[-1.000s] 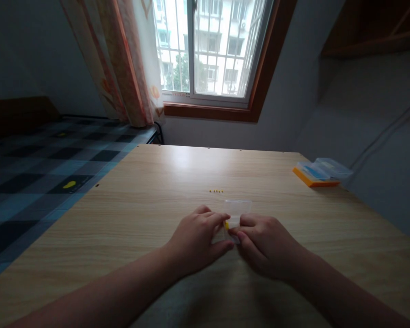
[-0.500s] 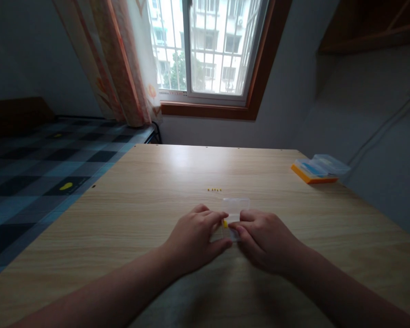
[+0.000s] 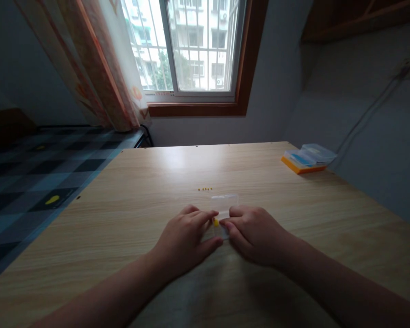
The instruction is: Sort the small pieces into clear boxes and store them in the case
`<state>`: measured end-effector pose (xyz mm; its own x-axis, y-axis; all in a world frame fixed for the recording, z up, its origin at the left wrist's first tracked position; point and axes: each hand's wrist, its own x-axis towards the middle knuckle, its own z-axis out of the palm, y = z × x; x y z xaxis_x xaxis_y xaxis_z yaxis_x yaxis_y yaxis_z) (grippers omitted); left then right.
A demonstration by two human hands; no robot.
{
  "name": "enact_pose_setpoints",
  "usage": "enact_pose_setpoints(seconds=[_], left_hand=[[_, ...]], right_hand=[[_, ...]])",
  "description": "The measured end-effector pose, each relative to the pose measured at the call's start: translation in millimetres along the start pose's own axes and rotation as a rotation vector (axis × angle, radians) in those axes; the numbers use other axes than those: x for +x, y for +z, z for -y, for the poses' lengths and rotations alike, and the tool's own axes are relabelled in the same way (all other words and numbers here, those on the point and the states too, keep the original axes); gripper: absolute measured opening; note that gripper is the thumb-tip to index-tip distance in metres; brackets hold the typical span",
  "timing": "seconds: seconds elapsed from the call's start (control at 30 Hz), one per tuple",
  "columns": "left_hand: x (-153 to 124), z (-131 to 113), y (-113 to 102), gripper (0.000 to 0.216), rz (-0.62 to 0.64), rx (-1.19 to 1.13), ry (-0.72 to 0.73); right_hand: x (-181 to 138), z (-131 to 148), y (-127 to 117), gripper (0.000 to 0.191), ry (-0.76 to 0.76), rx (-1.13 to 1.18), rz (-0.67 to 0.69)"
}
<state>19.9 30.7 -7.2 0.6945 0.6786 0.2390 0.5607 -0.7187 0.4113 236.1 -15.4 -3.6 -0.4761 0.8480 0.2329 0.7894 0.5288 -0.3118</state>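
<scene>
A small clear plastic box [image 3: 224, 202] lies on the wooden table [image 3: 150, 200] in front of me, its lid raised at the far side. My left hand [image 3: 186, 239] rests at the box's left side with curled fingers, thumb against its near edge. My right hand [image 3: 254, 232] holds the right side, fingers curled. Between the fingertips of both hands shows a small yellow piece [image 3: 216, 222]; which hand pinches it I cannot tell. A short row of tiny yellow beads [image 3: 205, 189] lies on the table just beyond the box.
A flat orange and clear case [image 3: 305, 159] sits at the table's far right, near the wall. A bed with a checked cover [image 3: 37, 177] runs along the table's left edge. A window [image 3: 187, 45] and a curtain [image 3: 98, 68] are behind.
The view has swung to the right, so everything sits further left in the frame. Both hands stay on the box in the same grip.
</scene>
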Motion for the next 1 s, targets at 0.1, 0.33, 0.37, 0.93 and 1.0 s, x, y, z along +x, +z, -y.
enact_pose_setpoints(seconds=[0.1,0.33,0.37,0.93,1.0], left_hand=[[-0.4,0.0,-0.3,0.046,0.003,0.009,0.002],[0.7,0.6,-0.3,0.045,0.01,0.015,0.005],[0.9,0.5,-0.5,0.044,0.009,0.013,0.004],[0.0,-0.8,-0.1,0.045,0.008,0.011,0.007],[-0.2,-0.8,0.0,0.045,0.006,0.006,0.002]], right_hand=[[0.2,-0.8,-0.3,0.039,0.001,0.004,-0.002],[2.0,0.4,1.3,0.038,-0.003,-0.027,0.001],[2.0,0.4,1.5,0.038,-0.003,-0.03,0.0],[-2.2,-2.2,1.3,0.039,-0.038,0.063,-0.015],[-2.4,-0.8,0.8,0.037,-0.056,0.064,-0.004]])
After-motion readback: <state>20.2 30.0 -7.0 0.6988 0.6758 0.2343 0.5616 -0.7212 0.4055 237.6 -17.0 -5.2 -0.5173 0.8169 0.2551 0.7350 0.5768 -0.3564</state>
